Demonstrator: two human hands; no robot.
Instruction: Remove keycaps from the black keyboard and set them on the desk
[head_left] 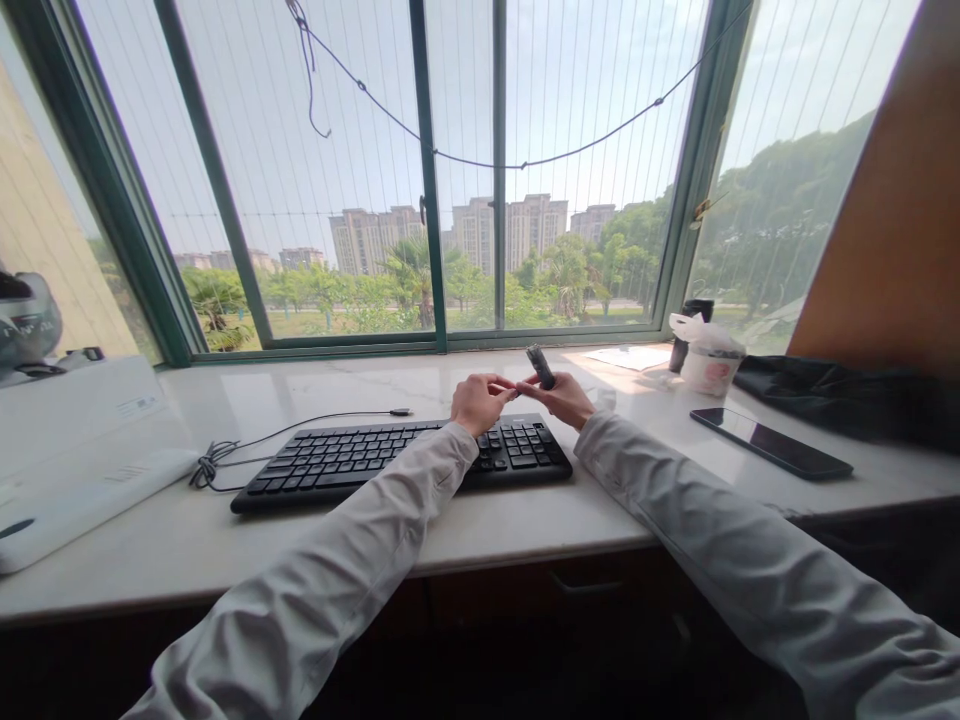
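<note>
A black keyboard (360, 455) lies on the white counter, partly covered by my left forearm. Above its right end, my left hand (481, 402) is closed, its fingertips pinched together and meeting those of the other hand. Something small and dark shows where the fingertips meet, too small to name. My right hand (564, 398) is closed around a small black brush (540, 368), which points up and to the left with a greyish, rough top end. The keyboard's cable (217, 462) is bundled at its left, with the plug (401, 412) lying behind the keys.
On the right are a phone (771, 442), a cup in a plastic bag (711, 362), a black cylinder (691, 330) and dark cloth (817, 395). Paper (630, 357) lies near the window. A white box-like object (82, 450) stands left. The counter's front edge (525, 556) runs below my arms.
</note>
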